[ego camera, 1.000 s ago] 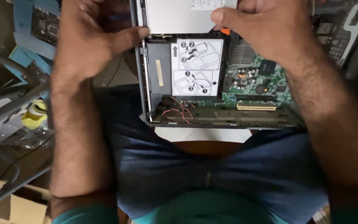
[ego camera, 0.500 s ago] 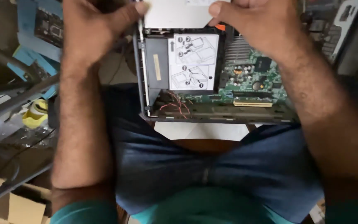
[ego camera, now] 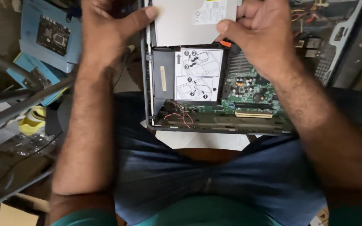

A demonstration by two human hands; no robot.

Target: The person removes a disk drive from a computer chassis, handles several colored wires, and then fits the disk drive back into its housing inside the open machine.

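Note:
An opened small desktop computer case (ego camera: 148,113) rests on my lap, its green motherboard (ego camera: 248,90) exposed. At the case's far end lies a flat silver drive (ego camera: 185,23). My left hand (ego camera: 105,29) grips the drive's left edge, thumb on its top. My right hand (ego camera: 258,31) holds its right edge, thumb pressing near an orange tab (ego camera: 226,43). Below the drive sits a black drive bay (ego camera: 163,77) with a white pictogram label (ego camera: 198,74). Red wires (ego camera: 181,115) curl near the case's front.
A blue box with a circuit board (ego camera: 51,37) lies at the upper left. Grey metal bars (ego camera: 21,100) and a yellow tape roll (ego camera: 34,119) are at the left. More computer parts and cables (ego camera: 315,29) sit at the upper right. A cardboard box (ego camera: 15,215) is at the lower left.
The view has shifted so the case sits lower in frame. Both hands stay on the silver drive, of which more shows now.

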